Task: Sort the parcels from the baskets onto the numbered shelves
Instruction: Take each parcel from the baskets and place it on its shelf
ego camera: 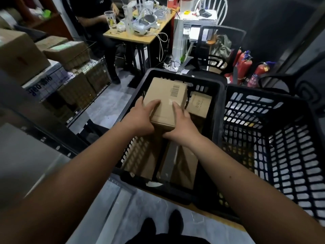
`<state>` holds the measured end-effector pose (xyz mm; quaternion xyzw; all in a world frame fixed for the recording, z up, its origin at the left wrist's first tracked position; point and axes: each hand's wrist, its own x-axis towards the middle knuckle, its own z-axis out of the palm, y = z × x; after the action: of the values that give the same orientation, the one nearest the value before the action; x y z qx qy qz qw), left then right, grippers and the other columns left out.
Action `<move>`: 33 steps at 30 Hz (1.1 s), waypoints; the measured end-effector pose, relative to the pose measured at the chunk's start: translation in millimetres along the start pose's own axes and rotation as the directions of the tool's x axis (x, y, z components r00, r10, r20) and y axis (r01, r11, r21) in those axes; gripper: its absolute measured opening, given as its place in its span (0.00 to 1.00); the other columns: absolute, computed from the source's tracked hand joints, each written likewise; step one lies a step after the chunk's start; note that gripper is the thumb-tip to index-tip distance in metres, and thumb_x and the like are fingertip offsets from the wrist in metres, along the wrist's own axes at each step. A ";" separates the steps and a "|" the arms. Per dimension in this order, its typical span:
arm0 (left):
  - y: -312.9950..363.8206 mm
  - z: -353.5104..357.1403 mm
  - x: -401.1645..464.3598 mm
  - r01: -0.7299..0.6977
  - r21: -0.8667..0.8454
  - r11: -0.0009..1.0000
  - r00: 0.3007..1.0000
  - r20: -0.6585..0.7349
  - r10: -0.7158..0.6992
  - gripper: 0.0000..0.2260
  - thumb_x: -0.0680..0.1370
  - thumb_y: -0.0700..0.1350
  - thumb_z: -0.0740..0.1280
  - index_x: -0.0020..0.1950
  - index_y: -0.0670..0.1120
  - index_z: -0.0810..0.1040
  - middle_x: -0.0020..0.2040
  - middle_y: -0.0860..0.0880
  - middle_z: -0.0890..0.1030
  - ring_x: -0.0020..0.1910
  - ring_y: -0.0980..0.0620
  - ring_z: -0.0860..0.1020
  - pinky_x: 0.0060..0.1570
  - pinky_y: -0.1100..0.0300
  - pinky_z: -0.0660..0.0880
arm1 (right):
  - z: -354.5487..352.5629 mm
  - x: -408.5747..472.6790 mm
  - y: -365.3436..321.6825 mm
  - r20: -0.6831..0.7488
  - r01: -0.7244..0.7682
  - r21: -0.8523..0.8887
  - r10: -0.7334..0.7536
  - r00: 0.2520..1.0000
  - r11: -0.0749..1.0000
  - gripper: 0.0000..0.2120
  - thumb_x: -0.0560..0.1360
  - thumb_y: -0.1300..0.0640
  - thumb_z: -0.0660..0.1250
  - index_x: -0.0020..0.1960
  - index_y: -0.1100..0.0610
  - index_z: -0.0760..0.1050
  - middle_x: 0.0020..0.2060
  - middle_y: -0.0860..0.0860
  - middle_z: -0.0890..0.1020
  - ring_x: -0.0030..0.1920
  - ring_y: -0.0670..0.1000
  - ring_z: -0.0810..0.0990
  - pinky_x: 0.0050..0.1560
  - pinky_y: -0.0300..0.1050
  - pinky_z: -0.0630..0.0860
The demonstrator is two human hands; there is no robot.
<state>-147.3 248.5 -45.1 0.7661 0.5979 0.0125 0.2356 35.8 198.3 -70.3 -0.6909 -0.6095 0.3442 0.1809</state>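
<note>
- The left hand [140,118] is gripping the left side of a cardboard parcel [167,101], its fingers [154,103] curled over the top face.
- The right hand [181,125] is holding the parcel's near right corner, fingers clamped on its top.
- The parcel, bearing a barcode label [175,90], is sitting over the left black basket [177,75].
- More cardboard boxes [198,104] are lying in that basket, at 3 o'clock and 6 o'clock from the parcel.
- A second black basket [274,131] is standing just beside the first one, at 3 o'clock.

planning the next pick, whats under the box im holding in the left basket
Both hands, left and right, hold the box over the left basket. More cardboard parcels lie below and beside it. Whatever sits directly beneath is covered by the box and hands.
</note>
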 end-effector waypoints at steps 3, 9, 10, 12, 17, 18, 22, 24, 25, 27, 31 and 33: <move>-8.3 0.7 2.2 -0.052 -0.063 0.997 0.999 -0.016 0.052 0.48 0.68 0.49 0.77 0.81 0.67 0.54 0.81 0.45 0.56 0.75 0.39 0.67 0.70 0.46 0.74 | 5.9 -2.6 -3.5 -0.051 -0.024 0.030 0.025 0.998 0.999 0.60 0.69 0.56 0.81 0.84 0.40 0.42 0.82 0.53 0.52 0.74 0.58 0.69 0.63 0.45 0.72; -11.4 -2.2 -3.1 -0.124 -0.148 0.981 0.992 -0.040 0.119 0.48 0.69 0.49 0.79 0.83 0.61 0.58 0.77 0.45 0.63 0.71 0.41 0.71 0.67 0.50 0.75 | 12.1 -10.5 -16.8 -0.118 -0.081 0.119 0.095 0.988 0.990 0.56 0.71 0.60 0.78 0.84 0.40 0.45 0.79 0.56 0.60 0.73 0.59 0.70 0.66 0.50 0.74; -12.1 -1.9 -3.9 -0.132 -0.163 0.978 0.991 -0.045 0.126 0.48 0.68 0.49 0.80 0.83 0.61 0.59 0.77 0.45 0.63 0.71 0.42 0.71 0.67 0.50 0.75 | 13.7 -11.9 -18.8 -0.125 -0.084 0.128 0.100 0.987 0.988 0.56 0.71 0.60 0.78 0.84 0.40 0.45 0.79 0.56 0.60 0.73 0.60 0.70 0.67 0.50 0.74; -14.6 0.4 -6.1 -0.146 -0.206 0.968 0.989 -0.063 0.135 0.48 0.67 0.51 0.81 0.82 0.60 0.60 0.78 0.45 0.62 0.73 0.42 0.70 0.69 0.50 0.73 | 16.7 -15.7 -22.3 -0.141 -0.085 0.130 0.104 0.985 0.988 0.55 0.72 0.61 0.78 0.85 0.41 0.46 0.79 0.56 0.61 0.73 0.60 0.70 0.67 0.50 0.73; -16.3 7.3 -18.7 -0.188 -0.287 0.939 0.981 -0.107 0.164 0.50 0.64 0.56 0.83 0.82 0.59 0.62 0.77 0.46 0.63 0.74 0.44 0.68 0.72 0.50 0.69 | 17.3 -35.1 -21.7 -0.199 -0.105 0.158 0.135 0.971 0.982 0.54 0.71 0.62 0.78 0.85 0.41 0.49 0.79 0.54 0.63 0.75 0.58 0.68 0.67 0.46 0.69; -14.4 7.8 -23.0 -0.208 -0.294 0.933 0.977 -0.112 0.183 0.49 0.65 0.55 0.82 0.82 0.59 0.62 0.77 0.46 0.63 0.74 0.44 0.69 0.71 0.50 0.70 | 16.3 -42.4 -21.1 -0.218 -0.108 0.161 0.142 0.966 0.981 0.54 0.71 0.62 0.78 0.84 0.41 0.49 0.79 0.54 0.63 0.75 0.57 0.68 0.66 0.44 0.68; -5.9 12.6 -42.4 -0.278 -0.341 0.898 0.960 -0.135 0.246 0.47 0.66 0.48 0.81 0.81 0.58 0.63 0.75 0.47 0.65 0.72 0.45 0.69 0.68 0.55 0.71 | 9.9 -78.2 -18.8 -0.261 -0.112 0.192 0.160 0.952 0.975 0.54 0.70 0.65 0.76 0.84 0.40 0.49 0.79 0.52 0.62 0.74 0.55 0.68 0.64 0.41 0.68; -3.0 15.5 -51.5 -0.316 -0.363 0.877 0.948 -0.156 0.277 0.47 0.65 0.46 0.81 0.81 0.58 0.65 0.74 0.47 0.66 0.71 0.47 0.69 0.66 0.58 0.69 | 5.2 -96.1 -17.1 -0.292 -0.104 0.213 0.165 0.942 0.971 0.55 0.69 0.63 0.77 0.84 0.40 0.49 0.78 0.51 0.63 0.73 0.53 0.69 0.64 0.42 0.71; -2.0 15.7 -55.9 -0.328 -0.377 0.866 0.944 -0.167 0.285 0.47 0.65 0.46 0.82 0.81 0.57 0.65 0.74 0.47 0.66 0.71 0.48 0.69 0.66 0.59 0.68 | 3.1 -104.1 -15.5 -0.311 -0.094 0.232 0.165 0.936 0.968 0.56 0.69 0.62 0.78 0.85 0.40 0.49 0.78 0.50 0.65 0.73 0.53 0.70 0.65 0.43 0.73; -1.5 15.9 -65.4 -0.340 -0.410 0.846 0.939 -0.192 0.284 0.45 0.66 0.47 0.83 0.80 0.57 0.67 0.72 0.49 0.68 0.70 0.51 0.69 0.67 0.59 0.69 | -0.7 -118.1 -11.6 -0.327 -0.070 0.295 0.169 0.930 0.953 0.56 0.69 0.60 0.80 0.85 0.41 0.48 0.74 0.45 0.69 0.70 0.48 0.72 0.63 0.43 0.74; -0.9 24.2 -88.5 -0.312 -0.543 0.780 0.948 -0.229 0.220 0.40 0.68 0.48 0.83 0.77 0.58 0.72 0.66 0.56 0.72 0.66 0.53 0.73 0.65 0.49 0.78 | -5.4 -133.9 -7.7 -0.288 -0.074 0.360 0.186 0.940 0.930 0.54 0.71 0.55 0.81 0.85 0.43 0.50 0.73 0.44 0.71 0.70 0.47 0.71 0.64 0.43 0.73; -0.9 32.2 -99.3 -0.296 -0.575 0.763 0.951 -0.249 0.181 0.38 0.68 0.48 0.83 0.76 0.60 0.72 0.67 0.56 0.72 0.66 0.53 0.74 0.64 0.51 0.79 | -3.2 -137.9 -7.4 -0.280 -0.070 0.354 0.177 0.943 0.933 0.54 0.70 0.56 0.81 0.85 0.43 0.51 0.75 0.46 0.71 0.72 0.49 0.71 0.65 0.44 0.73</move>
<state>-166.7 145.9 -47.9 0.7156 0.4782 0.3018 0.4101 29.9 67.0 -27.9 -0.7319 -0.4601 0.3431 0.3673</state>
